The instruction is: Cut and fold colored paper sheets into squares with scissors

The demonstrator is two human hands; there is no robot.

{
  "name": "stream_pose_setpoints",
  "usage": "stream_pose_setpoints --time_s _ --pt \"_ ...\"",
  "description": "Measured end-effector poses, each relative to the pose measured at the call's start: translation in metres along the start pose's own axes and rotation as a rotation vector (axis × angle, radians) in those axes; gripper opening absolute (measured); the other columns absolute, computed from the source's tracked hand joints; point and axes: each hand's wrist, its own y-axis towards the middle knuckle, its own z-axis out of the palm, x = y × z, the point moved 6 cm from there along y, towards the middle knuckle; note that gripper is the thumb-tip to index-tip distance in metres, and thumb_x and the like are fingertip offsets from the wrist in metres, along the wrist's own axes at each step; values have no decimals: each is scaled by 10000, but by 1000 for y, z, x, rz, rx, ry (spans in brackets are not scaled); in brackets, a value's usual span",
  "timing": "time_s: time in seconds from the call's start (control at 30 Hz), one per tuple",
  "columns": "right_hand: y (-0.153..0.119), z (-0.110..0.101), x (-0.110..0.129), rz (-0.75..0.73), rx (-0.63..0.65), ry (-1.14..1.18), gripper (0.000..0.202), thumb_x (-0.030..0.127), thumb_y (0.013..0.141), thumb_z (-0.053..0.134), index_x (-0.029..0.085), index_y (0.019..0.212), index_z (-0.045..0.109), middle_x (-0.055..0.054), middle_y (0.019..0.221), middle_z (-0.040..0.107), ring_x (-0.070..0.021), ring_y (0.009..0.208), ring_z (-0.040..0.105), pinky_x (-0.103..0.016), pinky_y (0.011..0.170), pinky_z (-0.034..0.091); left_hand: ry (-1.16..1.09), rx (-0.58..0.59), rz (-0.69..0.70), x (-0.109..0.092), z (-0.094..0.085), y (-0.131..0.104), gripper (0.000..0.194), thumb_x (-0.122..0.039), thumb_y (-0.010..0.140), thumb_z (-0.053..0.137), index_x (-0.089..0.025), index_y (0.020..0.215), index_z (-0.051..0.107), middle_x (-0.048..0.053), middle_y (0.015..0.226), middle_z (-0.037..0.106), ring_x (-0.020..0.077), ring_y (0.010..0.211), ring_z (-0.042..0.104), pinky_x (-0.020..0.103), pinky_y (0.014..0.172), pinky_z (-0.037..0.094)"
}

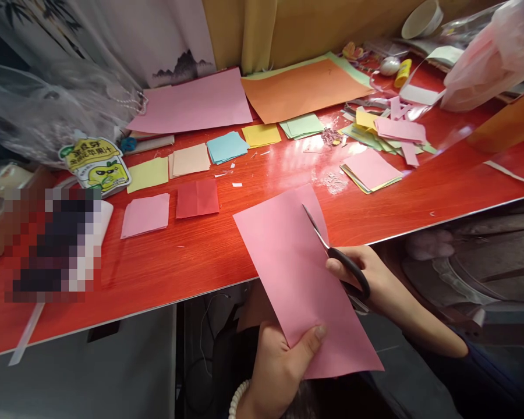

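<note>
A large pink sheet of paper (288, 262) is tilted over the table's front edge. My left hand (283, 361) grips its lower edge, the thumb on top and the fingers behind. Black-handled scissors (351, 267) are in my right hand (367, 273), closed around the handles. The scissor blades lie at the sheet's right part and point up and left; one blade shows above the paper. Past the sheet's top edge, small paper scraps lie on the red table (209, 250).
Squares of coloured paper, including red (197, 198) and pink (145, 215), lie at the left. Behind are large pink (196, 102) and orange (305, 87) sheets. A mixed stack (371, 170) and strips (399, 129) lie right, near a pink plastic bag (489, 64).
</note>
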Motion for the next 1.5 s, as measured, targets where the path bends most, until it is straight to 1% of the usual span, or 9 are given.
stream_pose_setpoints --time_s 0.13,0.27,0.5,0.63,0.83,1.0,1.2,1.37,1.5 --pt "1 -1 1 7 -16 -6 543 588 762 596 210 553 267 61 563 193 -87 512 151 -265 469 127 42 1 -6 -1 -1 0 297 -365 827 614 -103 902 730 101 847 711 204 790 642 316 764 530" --pt "1 1 3 7 -6 10 547 613 740 598 211 552 277 62 558 199 -86 508 155 -264 465 133 37 -26 -3 1 -3 1 306 -379 808 633 -101 881 737 95 803 709 200 752 641 296 723 531" --pt "2 2 -2 -7 4 52 503 545 789 592 205 568 294 64 577 195 -87 528 146 -259 483 162 50 -45 -24 5 -5 1 343 -400 794 646 -94 917 739 119 841 726 228 790 669 289 718 535" --pt "3 2 -2 4 1 54 510 583 769 594 203 573 315 65 582 190 -88 530 150 -258 488 162 51 -38 -14 5 -5 2 347 -408 789 647 -93 907 735 126 831 730 244 803 678 290 716 537" --pt "3 4 4 0 15 76 509 592 772 585 204 581 316 65 582 190 -88 528 140 -258 484 158 80 -36 -11 8 -3 1 381 -460 766 643 -87 714 699 113 717 697 219 673 657 273 637 541" --pt "3 3 8 -24 10 47 503 569 794 569 206 576 298 62 579 197 -88 525 148 -260 484 158 165 -72 -27 8 -6 0 435 -503 763 620 -109 583 647 88 609 645 193 599 622 290 647 555" --pt "4 2 10 -9 6 24 525 602 755 590 208 572 294 59 593 189 -92 545 144 -259 492 164 188 -97 -16 10 -7 -1 410 -503 742 635 -114 620 666 92 620 654 199 593 626 268 598 540" --pt "3 3 9 -32 5 69 503 547 782 592 206 571 289 58 602 189 -95 550 144 -260 501 169 206 -99 15 13 -7 -2 418 -507 752 621 -116 614 672 97 613 662 208 599 628 261 567 524" --pt "2 3 7 -27 6 74 503 541 782 598 205 572 289 60 598 188 -94 545 146 -260 501 165 226 -102 -18 19 -8 -3 434 -528 753 610 -126 600 665 97 626 662 221 630 641 263 576 528"
